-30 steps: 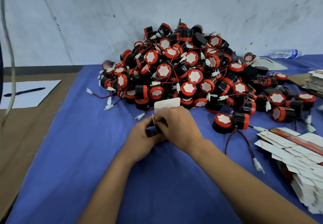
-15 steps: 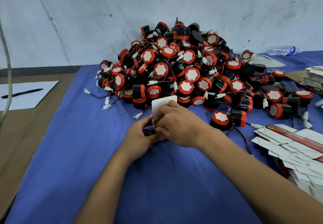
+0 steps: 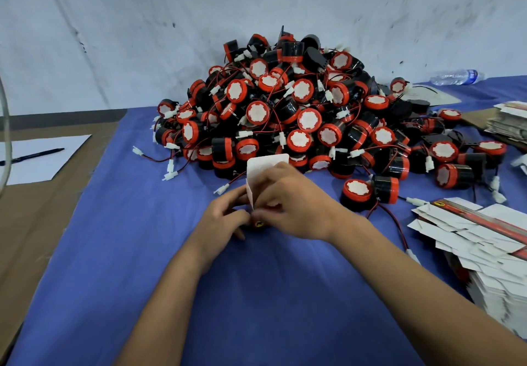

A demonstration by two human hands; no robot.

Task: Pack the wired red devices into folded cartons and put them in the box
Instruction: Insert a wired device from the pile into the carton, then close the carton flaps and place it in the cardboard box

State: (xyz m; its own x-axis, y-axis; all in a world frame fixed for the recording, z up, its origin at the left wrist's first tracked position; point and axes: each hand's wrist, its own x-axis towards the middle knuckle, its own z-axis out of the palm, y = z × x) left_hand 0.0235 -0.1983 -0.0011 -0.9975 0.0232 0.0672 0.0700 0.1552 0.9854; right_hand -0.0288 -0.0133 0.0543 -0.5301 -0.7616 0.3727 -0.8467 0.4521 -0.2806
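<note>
A big heap of wired red-and-black devices (image 3: 299, 114) lies on the blue cloth in front of the wall. Just before the heap both my hands hold one small carton (image 3: 263, 167), whose white flap stands up above my fingers. My left hand (image 3: 225, 214) pinches its lower left side. My right hand (image 3: 293, 203) curls over its right side and covers most of it. A red printed part of the carton shows between my hands. One device (image 3: 358, 194) lies apart, right of my right hand.
A stack of flat white cartons (image 3: 484, 240) lies at the right edge. More flat cartons (image 3: 510, 120) sit further back right, beside a plastic bottle (image 3: 456, 77). At the left a pen (image 3: 34, 156) lies on a white paper sheet (image 3: 57, 163) on brown board.
The carton's white flap has come up higher above my fingers. Both hands stay at the same spot on the cloth; my view has shifted slightly.
</note>
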